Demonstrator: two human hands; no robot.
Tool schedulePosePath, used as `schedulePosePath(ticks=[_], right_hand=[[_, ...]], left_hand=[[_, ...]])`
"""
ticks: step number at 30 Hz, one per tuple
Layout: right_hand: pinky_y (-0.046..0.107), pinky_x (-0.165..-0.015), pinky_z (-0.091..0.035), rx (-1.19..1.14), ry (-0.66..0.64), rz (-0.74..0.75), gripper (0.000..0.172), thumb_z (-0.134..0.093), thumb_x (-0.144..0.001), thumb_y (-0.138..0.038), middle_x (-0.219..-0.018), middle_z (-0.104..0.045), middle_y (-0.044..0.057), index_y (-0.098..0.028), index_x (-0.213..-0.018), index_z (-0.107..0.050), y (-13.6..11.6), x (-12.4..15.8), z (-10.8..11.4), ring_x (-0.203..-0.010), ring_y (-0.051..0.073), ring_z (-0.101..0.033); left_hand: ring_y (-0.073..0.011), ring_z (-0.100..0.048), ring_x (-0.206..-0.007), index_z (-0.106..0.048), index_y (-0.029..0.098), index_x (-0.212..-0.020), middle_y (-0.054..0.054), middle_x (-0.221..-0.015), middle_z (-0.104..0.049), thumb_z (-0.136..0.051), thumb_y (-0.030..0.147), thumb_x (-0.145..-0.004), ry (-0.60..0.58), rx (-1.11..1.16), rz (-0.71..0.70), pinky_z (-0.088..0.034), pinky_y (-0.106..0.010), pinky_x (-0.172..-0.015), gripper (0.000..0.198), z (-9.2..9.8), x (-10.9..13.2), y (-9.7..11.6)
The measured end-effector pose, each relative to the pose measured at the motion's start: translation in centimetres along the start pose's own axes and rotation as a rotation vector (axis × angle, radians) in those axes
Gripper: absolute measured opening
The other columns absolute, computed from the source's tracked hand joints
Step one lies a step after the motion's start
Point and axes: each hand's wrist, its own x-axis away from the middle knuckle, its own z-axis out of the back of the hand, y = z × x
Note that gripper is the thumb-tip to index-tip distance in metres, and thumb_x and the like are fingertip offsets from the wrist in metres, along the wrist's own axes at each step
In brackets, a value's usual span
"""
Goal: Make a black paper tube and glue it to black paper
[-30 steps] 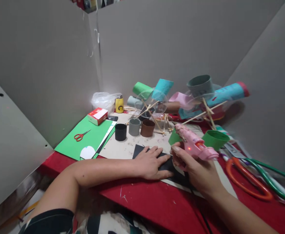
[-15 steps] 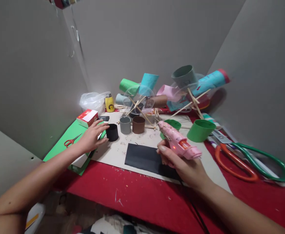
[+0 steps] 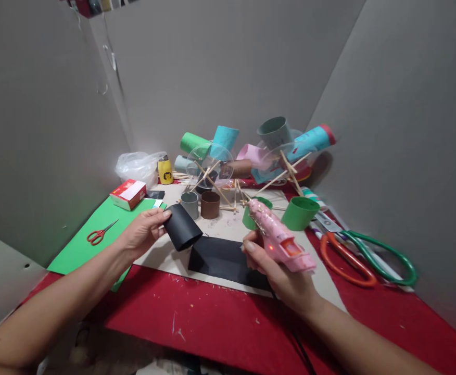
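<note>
Between the thumb and fingers of my left hand (image 3: 147, 229) is a black paper tube (image 3: 183, 227), tilted and raised off the board. My right hand (image 3: 277, 271) is wrapped round a pink glue gun (image 3: 278, 237), its orange light lit and its nozzle pointing up and away to the left. Below the gun a flat black paper strip (image 3: 220, 260) lies on the pale board (image 3: 165, 260), partly hidden by my right hand. Behind the tube stand a grey paper ring (image 3: 189, 204) and a brown paper ring (image 3: 210, 205). Two green rings, one a green paper ring (image 3: 300, 213), stand farther right.
Large scissors (image 3: 353, 255) with orange and green handles lie at the right. Small red scissors (image 3: 101, 233) rest on green sheets (image 3: 72, 250) at the left, near a red box (image 3: 128, 194). Stick-and-disc wheels carrying coloured tubes (image 3: 225, 141) stand at the back, before grey walls.
My left hand has taken hold of the black tube, lifted it and tipped it. The glue gun stays in my right hand, and the view has shifted slightly.
</note>
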Motion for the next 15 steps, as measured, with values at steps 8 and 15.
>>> schedulePosePath(ticks=[8, 15], right_hand=[[0.026, -0.053, -0.056, 0.434, 0.156, 0.585, 0.016, -0.065, -0.085, -0.022, -0.07, -0.071, 0.002, -0.021, -0.101, -0.063, -0.1, 0.5, -0.6, -0.053, 0.017, -0.066], [0.028, -0.051, -0.054, 0.452, 0.098, 0.7, 0.009, -0.058, -0.084, -0.015, -0.065, -0.067, 0.001, -0.024, -0.081, -0.06, 0.0, 0.7, 0.0, -0.056, 0.018, -0.067]], left_hand=[[-0.0112, -0.054, -0.068, -0.07, 0.013, -0.081, 0.0, -0.073, -0.064, -0.09, 0.03, -0.06, -0.061, 0.312, 0.296, -0.04, -0.025, -0.07, 0.034, -4.5, 0.9, -1.7], [-0.0134, -0.057, -0.071, -0.071, 0.013, -0.08, -0.002, -0.077, -0.067, -0.091, 0.037, -0.054, -0.107, 0.304, 0.323, -0.043, -0.025, -0.068, 0.04, -6.9, 1.5, -3.2]])
